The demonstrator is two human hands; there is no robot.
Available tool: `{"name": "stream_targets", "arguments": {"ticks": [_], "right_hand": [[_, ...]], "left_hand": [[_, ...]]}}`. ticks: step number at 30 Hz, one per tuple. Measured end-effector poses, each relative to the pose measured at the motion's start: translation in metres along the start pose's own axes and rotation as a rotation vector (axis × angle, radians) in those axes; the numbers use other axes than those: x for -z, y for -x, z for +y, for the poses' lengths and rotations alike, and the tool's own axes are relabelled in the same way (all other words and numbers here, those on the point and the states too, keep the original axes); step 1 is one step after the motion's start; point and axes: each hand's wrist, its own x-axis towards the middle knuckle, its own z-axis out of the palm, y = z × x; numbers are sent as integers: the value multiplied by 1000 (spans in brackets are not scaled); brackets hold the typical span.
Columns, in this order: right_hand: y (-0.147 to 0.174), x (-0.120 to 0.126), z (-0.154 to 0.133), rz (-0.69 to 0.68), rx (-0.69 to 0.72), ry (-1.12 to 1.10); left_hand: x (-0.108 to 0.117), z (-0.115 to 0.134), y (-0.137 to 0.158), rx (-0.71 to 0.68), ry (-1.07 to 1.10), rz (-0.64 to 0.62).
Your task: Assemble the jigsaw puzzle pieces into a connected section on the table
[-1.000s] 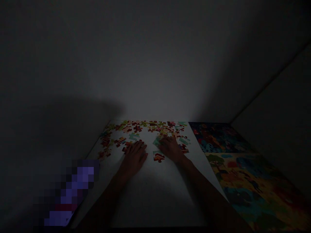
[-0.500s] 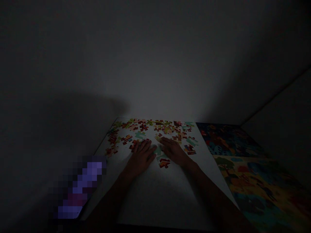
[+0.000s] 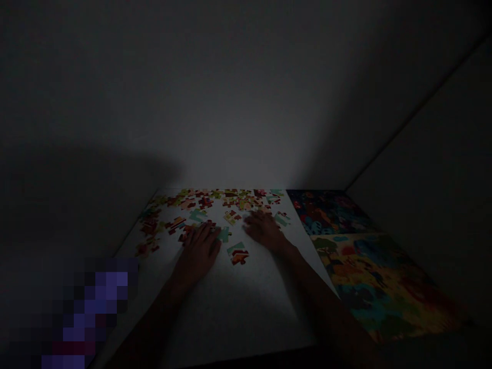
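Both hands have shifted since half a second ago: then they lay close together with a teal piece between them, and now they sit apart. Nearest the person, the white board (image 3: 238, 307) is bare, and both forearms reach out over it. A joined pair of pieces (image 3: 238, 253), teal above and red below, lies between the wrists, touched by neither hand. The left hand (image 3: 199, 247) lies flat, palm down, fingers loosely spread, its fingertips just beside a teal piece (image 3: 224, 234). The right hand (image 3: 265, 230) also rests flat with fingers slightly parted, reaching toward a pale piece (image 3: 230, 217); in this dim light I cannot tell whether it pinches anything. Beyond lie the scattered loose pieces (image 3: 215, 200) along the far edge. The printed picture sheet (image 3: 369, 266) lies to the right. Sorting would go best by sliding single pieces with the fingertips, keeping them face up and clear of the joined pair.
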Motion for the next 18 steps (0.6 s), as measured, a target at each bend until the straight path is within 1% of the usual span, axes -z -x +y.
{"name": "stream_targets", "arguments": {"ticks": [2,3,4,6,8,10,14,18], "right_hand": [[-3,1,-8,6,73,-43],[-5,2,-8,40,67,-45],[-7,5,-6,84,22,-29],[-8,12,5,153,-149,40],[-8,22,21,177,-346,110],[-8,32,38,185,-500,147],[-18,44,57,190,-660,153],[-40,37,58,211,-826,189]], "left_hand": [[-2,-1,0,1,-10,13],[-3,-2,0,3,-16,19],[-4,-2,-1,5,-23,24],[-5,-3,-1,1,-32,32],[-6,-4,-1,-11,-31,42],[-6,-4,-1,-31,-18,52],[-5,-5,-1,-60,36,95],[2,-5,-1,-133,108,152]]}}
